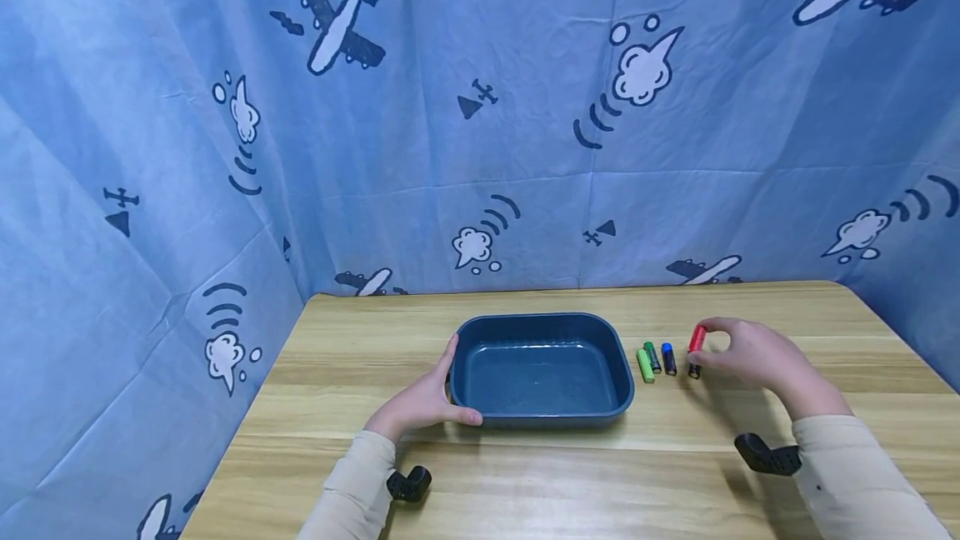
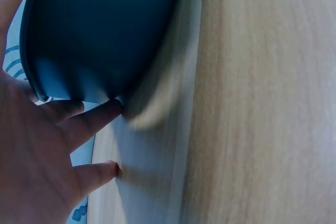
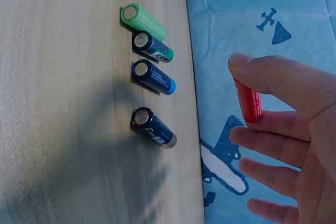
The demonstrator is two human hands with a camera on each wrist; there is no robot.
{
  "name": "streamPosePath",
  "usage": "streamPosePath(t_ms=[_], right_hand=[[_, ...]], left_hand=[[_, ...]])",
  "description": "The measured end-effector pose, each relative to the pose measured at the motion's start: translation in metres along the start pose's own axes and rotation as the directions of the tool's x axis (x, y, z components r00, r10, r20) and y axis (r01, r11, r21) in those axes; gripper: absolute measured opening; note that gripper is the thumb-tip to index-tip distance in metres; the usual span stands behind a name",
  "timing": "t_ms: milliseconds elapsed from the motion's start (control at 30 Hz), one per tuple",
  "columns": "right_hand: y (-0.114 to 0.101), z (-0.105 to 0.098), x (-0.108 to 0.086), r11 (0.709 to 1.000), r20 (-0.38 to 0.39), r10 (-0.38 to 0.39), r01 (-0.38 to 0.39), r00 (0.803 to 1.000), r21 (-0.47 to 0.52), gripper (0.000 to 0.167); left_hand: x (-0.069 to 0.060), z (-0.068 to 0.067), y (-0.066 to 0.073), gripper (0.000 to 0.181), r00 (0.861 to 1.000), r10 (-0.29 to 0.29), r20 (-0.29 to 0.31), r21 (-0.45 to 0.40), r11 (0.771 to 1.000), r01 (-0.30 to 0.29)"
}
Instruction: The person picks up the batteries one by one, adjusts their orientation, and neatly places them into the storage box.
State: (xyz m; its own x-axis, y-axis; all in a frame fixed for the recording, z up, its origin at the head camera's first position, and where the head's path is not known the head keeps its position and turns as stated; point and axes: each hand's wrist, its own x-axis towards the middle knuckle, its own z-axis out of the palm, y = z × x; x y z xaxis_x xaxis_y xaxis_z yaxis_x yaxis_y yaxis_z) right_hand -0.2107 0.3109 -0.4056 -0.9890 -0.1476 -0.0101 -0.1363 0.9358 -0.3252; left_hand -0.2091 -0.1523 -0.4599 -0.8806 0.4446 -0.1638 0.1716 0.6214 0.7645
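A dark blue rectangular basin [image 1: 540, 373] sits on the wooden table. Against its left end and front corner rests my left hand [image 1: 423, 402], thumb at the front wall and fingers spread; in the left wrist view, straight fingers [image 2: 92, 124] touch the basin's side. Right of the basin, my right hand [image 1: 757, 357] pinches a red battery [image 3: 250, 102] between thumb and index finger, raised off the table. Below it a black battery [image 3: 154, 127] lies on the wood. Nearby lie a light green battery [image 1: 645, 365], a dark green one [image 1: 652, 357] and a blue-ended one [image 1: 669, 359].
The wooden table [image 1: 570, 482] ends at a blue curtain [image 1: 525, 132] with airplane and cloud prints, which hangs behind and along both sides. Black wrist devices [image 1: 409, 484] sit at both cuffs.
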Motion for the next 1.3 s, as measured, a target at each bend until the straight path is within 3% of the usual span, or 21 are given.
streamPosePath(t_ms=[333,900,1300], right_hand=[[-0.006,-0.002,0.001,1.000,0.007,-0.004,0.004,1.000,-0.003,0.084],[-0.020,-0.006,0.003,0.999,-0.004,-0.032,0.032,0.999,-0.008,0.077],[-0.022,-0.008,0.004,0.999,0.007,-0.029,0.029,1.000,-0.023,0.083]], left_hand=[[0.000,-0.001,-0.001,0.124,1.000,0.005,0.002,0.009,1.000,-0.005],[0.000,0.000,-0.001,0.125,1.000,-0.009,-0.012,0.013,1.000,0.009],[0.001,0.000,-0.001,0.122,1.000,0.007,-0.001,-0.002,1.000,-0.007]])
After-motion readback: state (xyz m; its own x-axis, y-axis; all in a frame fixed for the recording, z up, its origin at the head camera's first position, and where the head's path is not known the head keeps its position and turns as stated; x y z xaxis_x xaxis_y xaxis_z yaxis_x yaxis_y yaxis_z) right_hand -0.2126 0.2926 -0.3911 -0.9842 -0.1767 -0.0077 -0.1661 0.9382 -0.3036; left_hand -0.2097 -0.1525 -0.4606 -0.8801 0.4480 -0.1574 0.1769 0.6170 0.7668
